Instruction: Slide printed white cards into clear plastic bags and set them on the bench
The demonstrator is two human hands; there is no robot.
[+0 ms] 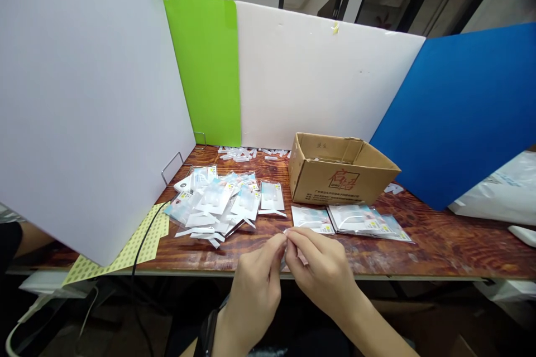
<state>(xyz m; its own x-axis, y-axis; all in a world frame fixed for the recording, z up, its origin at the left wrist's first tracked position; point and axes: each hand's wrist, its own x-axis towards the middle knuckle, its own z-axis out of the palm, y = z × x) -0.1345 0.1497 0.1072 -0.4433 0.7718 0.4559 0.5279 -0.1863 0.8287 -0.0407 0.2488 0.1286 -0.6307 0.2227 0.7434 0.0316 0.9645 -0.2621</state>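
Note:
My left hand (257, 284) and my right hand (320, 268) meet at the fingertips over the table's front edge. Both are closed in a pinch on something small, mostly hidden by the fingers; a bit of clear, shiny material shows between them. Beyond my left hand lies a loose pile of clear packets with white cards (215, 195), some with white strips sticking out. A single packet (272, 196) lies at the pile's right. Flat packets (355, 218) lie in a row beyond my right hand, in front of an open cardboard box (343, 181).
Small white pieces (240, 154) are scattered at the back of the wooden table (435, 240). Upright white, green and blue panels surround it. A yellow sticker sheet (142, 242) and a black cable (140, 245) lie at left, a white plastic bag (502, 192) at right.

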